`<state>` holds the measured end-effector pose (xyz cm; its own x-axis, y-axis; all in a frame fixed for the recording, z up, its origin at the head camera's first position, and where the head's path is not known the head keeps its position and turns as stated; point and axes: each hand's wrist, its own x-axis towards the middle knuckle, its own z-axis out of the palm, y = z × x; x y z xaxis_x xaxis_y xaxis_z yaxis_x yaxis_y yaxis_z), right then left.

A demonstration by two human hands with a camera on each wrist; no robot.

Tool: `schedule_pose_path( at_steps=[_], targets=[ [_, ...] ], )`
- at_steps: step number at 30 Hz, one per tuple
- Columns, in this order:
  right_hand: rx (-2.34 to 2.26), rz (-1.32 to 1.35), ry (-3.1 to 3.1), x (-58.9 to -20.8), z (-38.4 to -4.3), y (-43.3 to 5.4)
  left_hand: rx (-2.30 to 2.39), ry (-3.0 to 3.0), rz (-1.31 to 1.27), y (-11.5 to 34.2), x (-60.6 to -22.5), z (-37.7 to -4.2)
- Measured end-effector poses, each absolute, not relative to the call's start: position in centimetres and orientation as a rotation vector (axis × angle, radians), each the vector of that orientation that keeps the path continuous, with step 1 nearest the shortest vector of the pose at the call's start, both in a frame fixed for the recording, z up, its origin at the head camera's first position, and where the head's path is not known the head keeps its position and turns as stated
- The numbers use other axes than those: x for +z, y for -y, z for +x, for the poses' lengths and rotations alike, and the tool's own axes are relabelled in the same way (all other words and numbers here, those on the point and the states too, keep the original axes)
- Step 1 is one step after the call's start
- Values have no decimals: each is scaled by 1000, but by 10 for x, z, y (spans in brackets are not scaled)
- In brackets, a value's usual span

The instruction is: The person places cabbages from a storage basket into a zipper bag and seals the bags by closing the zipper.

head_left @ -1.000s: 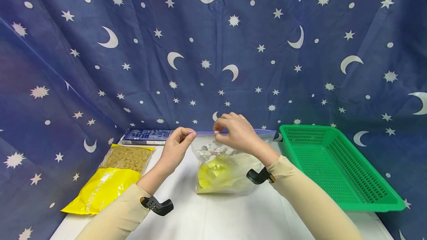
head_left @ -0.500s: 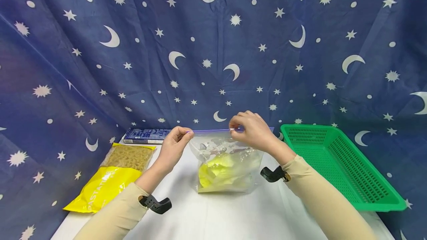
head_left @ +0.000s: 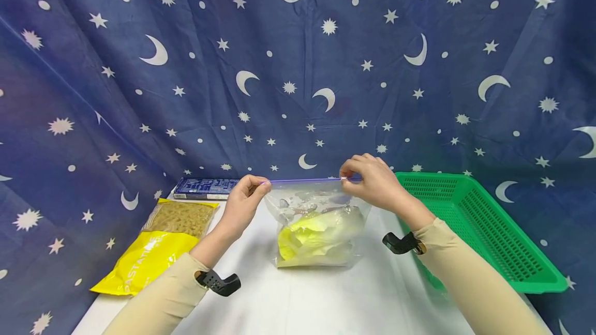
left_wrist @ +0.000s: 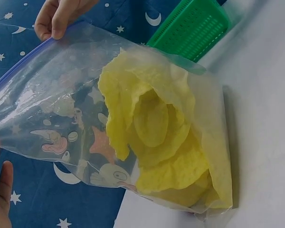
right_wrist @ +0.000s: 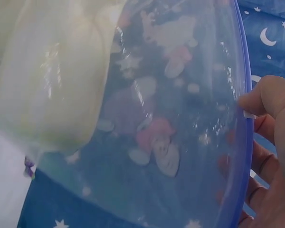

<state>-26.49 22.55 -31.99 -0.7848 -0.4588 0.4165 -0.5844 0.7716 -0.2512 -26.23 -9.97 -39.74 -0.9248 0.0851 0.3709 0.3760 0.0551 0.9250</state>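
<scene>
A clear slider zip bag with a purple top edge and printed figures stands upright on the white table. Yellow leafy vegetable pieces fill its lower part. At the bag's upper left corner my left hand pinches the zip between thumb and finger. Farther right along that edge, my right hand pinches the small white slider between thumb and forefinger. The other right fingers sit behind the film. In the left wrist view only part of my left hand shows.
A yellow pasta bag lies at the left, with a flat dark blue box behind it. The green perforated basket stands at the right, partly behind my right forearm. A starry blue curtain hangs behind the table.
My right hand has slid right along the purple zip, taking the white slider from near the middle toward the right end. My left hand stays at the left corner.
</scene>
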Motion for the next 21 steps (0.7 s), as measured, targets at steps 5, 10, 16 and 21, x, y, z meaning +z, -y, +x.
schedule_pose_path(
  at_steps=[5,10,16,21],
  targets=[
    [524,787,2621,-321,-263,-236,-1974,2108,-472,100,-398,-263],
    [525,759,2618,-325,-262,-248,-1976,2109,-466,100,-398,-263],
    [525,735,2634,-325,-258,-260,-1982,2097,-475,101,-399,-264],
    [524,713,2635,-325,-256,-269,-1982,2092,-484,101,-399,-265]
  ],
)
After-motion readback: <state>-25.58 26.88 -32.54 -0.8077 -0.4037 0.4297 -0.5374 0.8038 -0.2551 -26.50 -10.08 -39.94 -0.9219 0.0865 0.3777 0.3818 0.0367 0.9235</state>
